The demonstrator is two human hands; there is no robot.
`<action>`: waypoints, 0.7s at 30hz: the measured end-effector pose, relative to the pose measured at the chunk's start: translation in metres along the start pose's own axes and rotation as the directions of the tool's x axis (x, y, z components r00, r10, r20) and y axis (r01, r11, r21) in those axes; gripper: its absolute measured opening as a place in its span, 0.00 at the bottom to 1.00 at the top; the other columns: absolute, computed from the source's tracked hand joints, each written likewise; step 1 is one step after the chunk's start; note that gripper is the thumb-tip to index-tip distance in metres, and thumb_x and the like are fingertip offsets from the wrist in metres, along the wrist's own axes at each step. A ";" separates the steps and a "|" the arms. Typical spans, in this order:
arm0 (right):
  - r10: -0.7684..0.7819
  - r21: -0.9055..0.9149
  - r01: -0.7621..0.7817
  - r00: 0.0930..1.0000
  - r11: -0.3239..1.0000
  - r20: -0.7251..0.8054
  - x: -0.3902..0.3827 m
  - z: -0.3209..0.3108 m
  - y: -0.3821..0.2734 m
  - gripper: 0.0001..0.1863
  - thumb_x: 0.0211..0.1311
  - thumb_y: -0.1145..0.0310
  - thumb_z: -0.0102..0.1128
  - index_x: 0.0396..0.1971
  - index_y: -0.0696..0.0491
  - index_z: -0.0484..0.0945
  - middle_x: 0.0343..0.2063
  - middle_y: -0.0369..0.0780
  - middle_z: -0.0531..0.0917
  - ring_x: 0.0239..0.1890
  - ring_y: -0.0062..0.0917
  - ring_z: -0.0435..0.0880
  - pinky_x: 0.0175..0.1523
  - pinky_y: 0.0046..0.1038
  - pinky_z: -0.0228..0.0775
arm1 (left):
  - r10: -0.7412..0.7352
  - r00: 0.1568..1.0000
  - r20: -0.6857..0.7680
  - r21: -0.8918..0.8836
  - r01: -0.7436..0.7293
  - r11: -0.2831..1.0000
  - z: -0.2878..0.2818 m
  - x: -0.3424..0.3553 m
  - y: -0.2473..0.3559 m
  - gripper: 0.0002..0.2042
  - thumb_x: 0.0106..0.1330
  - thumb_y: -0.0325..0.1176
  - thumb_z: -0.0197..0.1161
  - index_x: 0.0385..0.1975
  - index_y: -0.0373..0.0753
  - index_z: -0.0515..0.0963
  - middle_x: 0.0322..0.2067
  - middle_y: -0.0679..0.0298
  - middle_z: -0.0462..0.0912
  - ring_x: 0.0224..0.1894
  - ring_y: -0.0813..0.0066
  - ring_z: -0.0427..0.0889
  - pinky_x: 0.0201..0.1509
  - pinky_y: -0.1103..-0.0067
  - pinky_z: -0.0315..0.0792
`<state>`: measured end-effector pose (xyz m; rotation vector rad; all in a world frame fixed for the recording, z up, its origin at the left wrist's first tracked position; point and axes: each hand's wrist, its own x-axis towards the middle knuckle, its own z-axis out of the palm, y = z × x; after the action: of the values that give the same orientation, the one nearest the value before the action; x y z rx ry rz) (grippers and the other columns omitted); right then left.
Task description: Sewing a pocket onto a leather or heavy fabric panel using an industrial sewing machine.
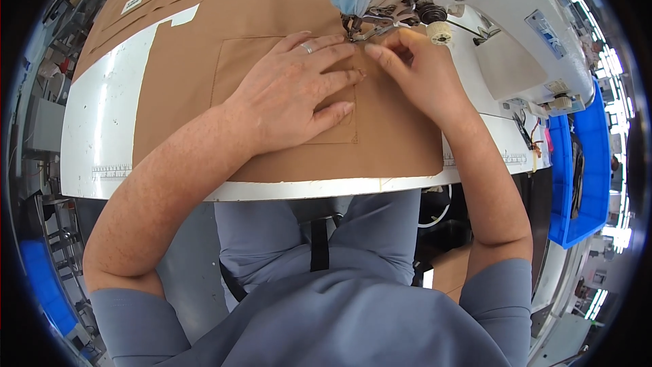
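Brown fabric panel (401, 139) lay on table (102, 115), under needle end of sewing machine (530, 34). Left hand (288, 88) spread flat across stitched patch (333, 130); right hand (421, 68) curled beside needle, grip unclear. Seemingly patch stitching; next move called for steady guiding.

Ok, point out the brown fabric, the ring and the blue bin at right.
Brown fabric (397, 119): head view, bare area toward its right.
Ring (308, 47): head view, the band.
Blue bin (598, 170): head view, side wall.
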<state>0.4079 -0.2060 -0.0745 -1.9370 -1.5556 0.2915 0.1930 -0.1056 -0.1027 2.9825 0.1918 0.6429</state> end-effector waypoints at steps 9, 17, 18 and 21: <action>-0.526 -0.154 0.536 0.844 0.830 0.106 -0.044 0.003 0.008 0.25 0.65 0.64 0.69 0.57 0.60 0.76 0.58 0.50 0.80 0.62 0.46 0.79 0.71 0.44 0.69 | -0.137 0.986 0.096 -0.276 0.159 0.948 -0.016 -0.015 0.014 0.30 0.65 0.42 0.70 0.65 0.36 0.75 0.69 0.52 0.72 0.71 0.51 0.70 0.77 0.58 0.62; -0.520 -0.256 0.559 0.829 0.789 0.206 -0.039 0.002 0.004 0.29 0.66 0.54 0.67 0.58 0.61 0.78 0.60 0.49 0.80 0.67 0.45 0.75 0.72 0.53 0.66 | -0.125 0.990 0.068 -0.161 0.135 0.978 -0.007 -0.001 -0.008 0.31 0.66 0.44 0.68 0.66 0.35 0.73 0.69 0.52 0.73 0.71 0.51 0.70 0.77 0.59 0.62; -0.526 -0.268 0.564 0.826 0.781 0.204 -0.039 0.003 0.005 0.29 0.66 0.53 0.67 0.58 0.61 0.78 0.60 0.49 0.80 0.68 0.44 0.75 0.71 0.54 0.66 | -0.127 0.990 0.059 -0.168 0.135 0.977 -0.005 -0.001 -0.009 0.31 0.66 0.44 0.68 0.66 0.36 0.73 0.68 0.52 0.73 0.71 0.51 0.70 0.76 0.58 0.62; -0.520 -0.265 0.558 0.830 0.786 0.203 -0.038 0.002 0.005 0.29 0.66 0.53 0.67 0.58 0.60 0.78 0.61 0.48 0.80 0.67 0.44 0.74 0.71 0.55 0.66 | -0.126 0.990 0.066 -0.178 0.136 0.975 -0.007 0.000 -0.009 0.30 0.66 0.45 0.67 0.65 0.36 0.74 0.68 0.53 0.73 0.71 0.51 0.70 0.76 0.58 0.62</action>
<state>0.4002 -0.2419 -0.0870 -1.6076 -2.2735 -0.1009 0.1895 -0.0959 -0.0973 2.7798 0.3060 0.5335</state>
